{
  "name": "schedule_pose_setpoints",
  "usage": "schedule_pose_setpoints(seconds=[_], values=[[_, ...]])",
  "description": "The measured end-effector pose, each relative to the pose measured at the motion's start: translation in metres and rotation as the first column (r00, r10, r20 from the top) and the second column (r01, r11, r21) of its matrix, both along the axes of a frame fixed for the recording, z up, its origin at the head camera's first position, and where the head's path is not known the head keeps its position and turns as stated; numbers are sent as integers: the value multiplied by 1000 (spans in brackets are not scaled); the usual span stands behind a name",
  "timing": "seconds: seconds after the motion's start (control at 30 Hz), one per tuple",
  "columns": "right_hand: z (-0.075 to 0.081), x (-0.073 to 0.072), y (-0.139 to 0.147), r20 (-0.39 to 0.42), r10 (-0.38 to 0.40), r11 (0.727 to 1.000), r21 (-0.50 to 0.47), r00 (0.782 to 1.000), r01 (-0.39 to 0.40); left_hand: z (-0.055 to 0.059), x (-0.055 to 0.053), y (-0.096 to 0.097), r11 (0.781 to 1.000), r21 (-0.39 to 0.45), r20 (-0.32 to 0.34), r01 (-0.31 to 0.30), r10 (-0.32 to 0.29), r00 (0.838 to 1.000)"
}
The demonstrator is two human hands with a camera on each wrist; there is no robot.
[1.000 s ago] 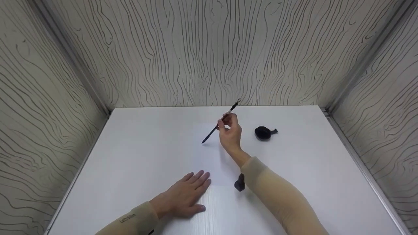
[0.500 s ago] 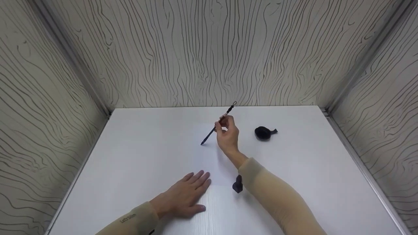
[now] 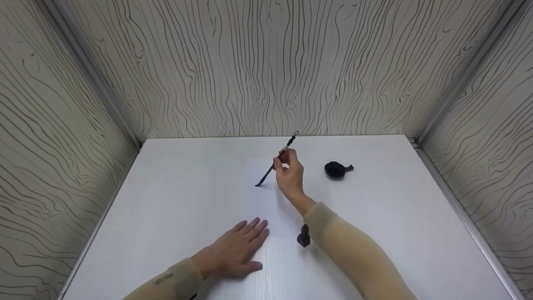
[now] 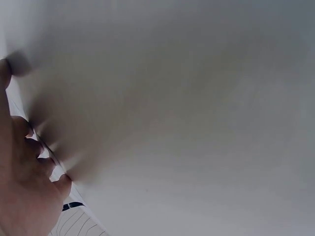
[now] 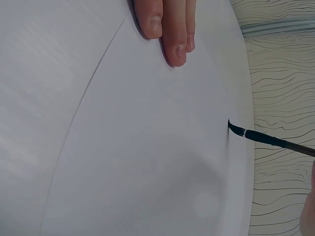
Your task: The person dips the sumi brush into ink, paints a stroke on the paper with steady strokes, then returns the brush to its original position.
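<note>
My right hand (image 3: 290,173) pinches a dark ink brush (image 3: 269,171) partway up its handle. A cord loop hangs off the brush's top end. In the right wrist view the black bristles (image 5: 235,128) curve sideways, their point at the surface of a white sheet of paper (image 5: 138,137). Flat on the near left part of that sheet rests my left hand (image 3: 237,250), fingers straight and slightly spread. Its fingertips (image 5: 175,56) press near the paper's edge in the right wrist view. Only a small part of the right hand shows there, at the right border.
A small black dish (image 3: 334,170) with a short handle stands right of my right hand. A black device (image 3: 303,236) hangs by the right sleeve. The white table (image 3: 175,179) meets wood-patterned walls (image 3: 266,75) at the back and sides.
My right hand has shifted slightly left and toward me with the brush. The bristles, straight before, now bend at the paper. The left hand has stayed in place.
</note>
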State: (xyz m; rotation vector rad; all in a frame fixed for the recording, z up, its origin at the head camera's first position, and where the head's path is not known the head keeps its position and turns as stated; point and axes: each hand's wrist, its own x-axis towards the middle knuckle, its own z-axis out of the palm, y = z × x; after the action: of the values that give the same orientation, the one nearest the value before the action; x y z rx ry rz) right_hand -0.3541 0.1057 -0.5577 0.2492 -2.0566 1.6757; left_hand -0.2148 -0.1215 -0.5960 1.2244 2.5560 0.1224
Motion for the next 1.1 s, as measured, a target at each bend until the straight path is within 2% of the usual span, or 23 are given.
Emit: schedule_pose_setpoints(seconds=[0.17,0.4,0.6,0.77,1.0,1.1], values=[[-1,0,2,8,-4,1000,5,1000,4,2,0,0,1000,1,17,-4,4,1000],[-2,4,4,32,-9,1000,4,999,9,-2,0,-1,1000,0,11,2,-2,1000],[-4,2,7,31,-9,1000,6,999,9,-4,-1,-1,1000,7,16,-1,1,1000],[-5,2,10,43,-14,1000,3,999,14,-3,0,-1,1000,5,0,5,-5,1000],[-3,2,13,35,-38,998,42,999,36,-1,2,0,1000,-11,-56,22,-23,998],[-2,2,14,39,-40,998,47,998,38,-1,2,1,1000,-15,-53,19,-20,998]])
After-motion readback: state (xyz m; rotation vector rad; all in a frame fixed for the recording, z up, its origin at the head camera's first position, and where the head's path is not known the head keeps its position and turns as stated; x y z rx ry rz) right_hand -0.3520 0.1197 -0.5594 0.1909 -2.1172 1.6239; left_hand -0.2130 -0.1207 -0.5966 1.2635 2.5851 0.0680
